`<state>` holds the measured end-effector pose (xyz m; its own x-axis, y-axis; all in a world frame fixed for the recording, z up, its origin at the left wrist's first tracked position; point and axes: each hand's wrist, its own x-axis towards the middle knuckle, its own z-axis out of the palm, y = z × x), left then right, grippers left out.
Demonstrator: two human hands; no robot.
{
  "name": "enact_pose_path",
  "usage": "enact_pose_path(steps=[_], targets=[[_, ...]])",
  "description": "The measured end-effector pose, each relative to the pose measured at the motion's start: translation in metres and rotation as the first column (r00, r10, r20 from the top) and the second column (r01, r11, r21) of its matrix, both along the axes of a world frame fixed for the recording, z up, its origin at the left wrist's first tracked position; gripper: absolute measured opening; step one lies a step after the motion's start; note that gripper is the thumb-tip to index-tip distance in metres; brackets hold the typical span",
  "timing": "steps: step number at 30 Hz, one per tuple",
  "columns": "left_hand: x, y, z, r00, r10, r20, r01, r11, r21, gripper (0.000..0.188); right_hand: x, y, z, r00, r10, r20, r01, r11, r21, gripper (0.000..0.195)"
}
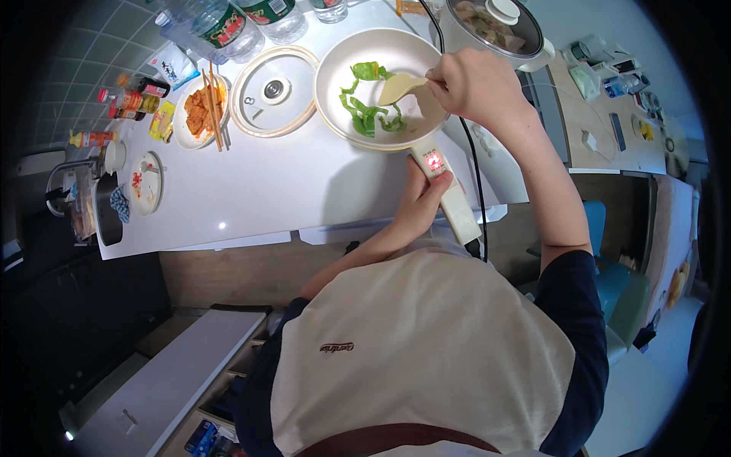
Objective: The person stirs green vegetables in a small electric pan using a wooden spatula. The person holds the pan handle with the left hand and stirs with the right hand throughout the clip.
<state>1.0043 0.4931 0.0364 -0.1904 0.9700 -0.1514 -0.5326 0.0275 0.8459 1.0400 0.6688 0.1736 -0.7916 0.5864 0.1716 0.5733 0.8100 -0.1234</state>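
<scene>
A white electric frying pan (354, 54) stands on the counter with pieces of green pepper (363, 117) in it. My left hand (421, 197) is closed around its cream handle (457, 214), near a lit red display. Over the pan's right side, my right hand (471, 83) grips a pale yellow spatula (400, 88), its blade low over the pan by the pepper. A glass lid (274, 117) lies just left of the pan. Beyond it, a plate (178, 123) holds orange-red pieces of food (200, 109), with wooden chopsticks (212, 105) resting across it.
Large water bottles (220, 28) stand at the back. Sauce bottles (134, 101) and a plate with red bits (147, 194) are on the left. A lidded pot (534, 34) of food is at the back right. A black cord (474, 165) runs beside the pan handle.
</scene>
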Motion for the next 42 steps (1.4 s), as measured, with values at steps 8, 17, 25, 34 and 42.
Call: enact_pose_path(steps=[8, 17, 25, 34, 42], targets=[[-0.001, -0.001, 0.013, 0.995, 0.009, 0.1, -0.005, 0.999, -0.042, 0.043, -0.006, 0.005, -0.019, 1.0, 0.0, 0.031, 0.002, 0.999, -0.043, 0.017], [-0.003, -0.002, 0.005, 0.999, -0.029, 0.043, 0.03, 0.999, -0.021, 0.047, -0.018, 0.003, -0.022, 0.975, 0.035, -0.219, -0.053, 0.996, -0.075, 0.019], [-0.003, -0.001, 0.005, 0.999, -0.029, 0.032, 0.029, 0.999, -0.018, 0.047, -0.015, -0.004, -0.009, 0.996, -0.087, -0.028, 0.085, 0.994, -0.07, 0.022], [-0.003, 0.0, 0.002, 1.0, -0.021, 0.01, 0.021, 1.0, -0.02, 0.047, -0.022, -0.009, -0.018, 0.997, 0.008, -0.073, -0.01, 1.0, -0.022, 0.021], [-0.004, -0.002, 0.011, 1.0, -0.029, 0.007, 0.029, 0.999, -0.03, 0.045, -0.022, -0.015, -0.026, 1.0, -0.004, 0.017, 0.003, 0.998, 0.057, 0.017]])
